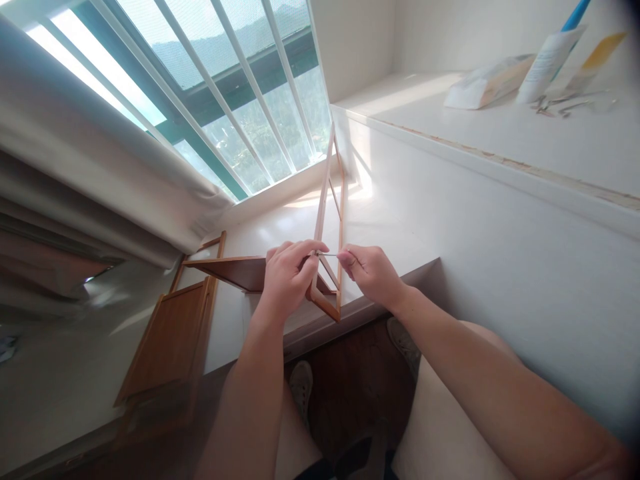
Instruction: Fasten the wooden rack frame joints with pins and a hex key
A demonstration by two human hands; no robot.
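Observation:
A light-brown wooden frame (341, 220) with crossbars stands on the white sill, its near corner by the sill's front edge. A brown flat panel (235, 270) meets it at an angle on the left. My left hand (290, 273) is closed around the place where panel and frame meet, thumb and forefinger pinched near the upper edge. My right hand (367, 270), just right of the frame, is closed on a thin metal rod (327, 254). The rod points left and reaches the left fingertips; its exact kind is too small to tell. The left fingers hide the joint.
Another brown wooden piece (167, 340) with a panel stands at the left. A grey curtain (125, 153) hangs beside the barred window (230, 87). On the right ledge (550, 153) lie a white tube (547, 63), a plastic packet (487, 83) and small metal parts (555, 105).

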